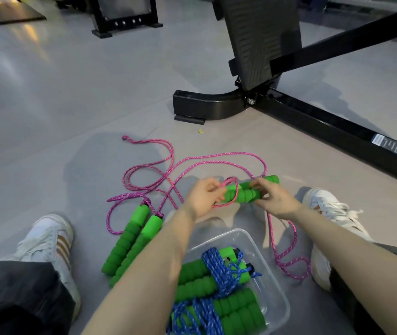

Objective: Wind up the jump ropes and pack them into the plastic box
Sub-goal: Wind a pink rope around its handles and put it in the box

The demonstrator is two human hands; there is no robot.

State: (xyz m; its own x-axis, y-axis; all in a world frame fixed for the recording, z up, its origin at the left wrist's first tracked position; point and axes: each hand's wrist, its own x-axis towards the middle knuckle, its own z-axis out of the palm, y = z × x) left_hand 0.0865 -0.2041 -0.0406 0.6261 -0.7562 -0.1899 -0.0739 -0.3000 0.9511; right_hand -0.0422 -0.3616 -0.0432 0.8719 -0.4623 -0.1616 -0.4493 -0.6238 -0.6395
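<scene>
2 hands meet above the floor (72, 117) in the head view: right hand (274, 199) grips the paired green handles (245, 194), left hand (202, 197) pinches the pink rope (216, 157), mid-winding. Next probably needs more wraps, then the plastic box (270, 279) below.

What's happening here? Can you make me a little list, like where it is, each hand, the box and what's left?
Where: grey floor beside a black gym machine
Left hand: pinches the pink rope, a loop of it over the held handles
Right hand: grips the held handles
Box: clear plastic box holding blue ropes wound round green handles
Left to do: spare handles with their rope, on the floor left of the box
</scene>
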